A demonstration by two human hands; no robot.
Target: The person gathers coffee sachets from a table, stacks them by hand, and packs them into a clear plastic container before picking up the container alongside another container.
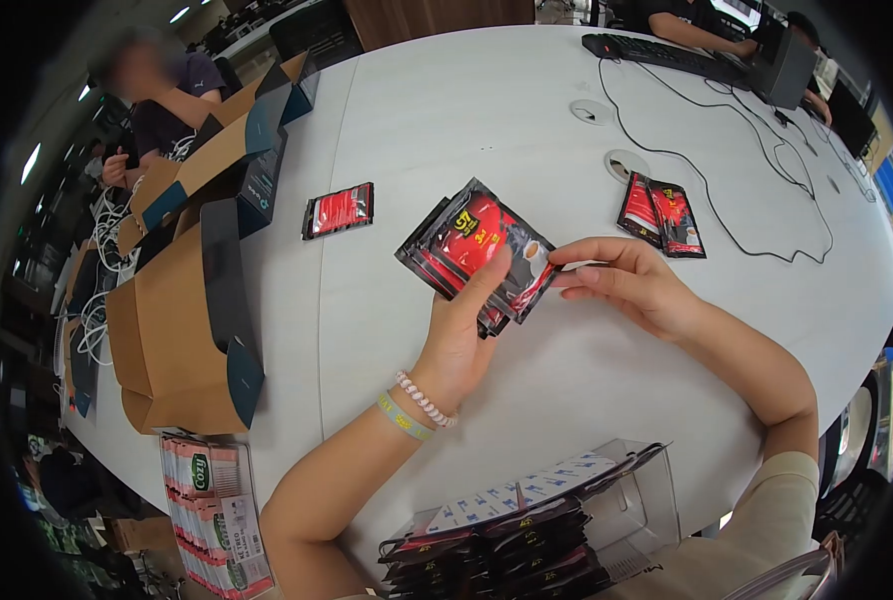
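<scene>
Over the middle of the white table, my left hand (464, 340) grips a small stack of red and black coffee sachets (474, 232), its thumb pressed across the top one. The top sachet is marked "G7" and "3in1". My right hand (639, 285) pinches the right corner of the stack between thumb and fingers. Close to my body stands a clear plastic box (657, 490) with many dark sachets (497, 555) packed in it. Two sachets (662, 215) lie overlapping to the right, and a separate sachet pile (340, 211) lies flat to the left.
Open cardboard boxes (182, 320) line the left side, with white cables (97, 300) beside them. A pink pack labelled "Cozy" (212, 520) lies at lower left. At the back right are a keyboard (662, 60) and black cables (712, 180). Other people sit across the table (447, 120).
</scene>
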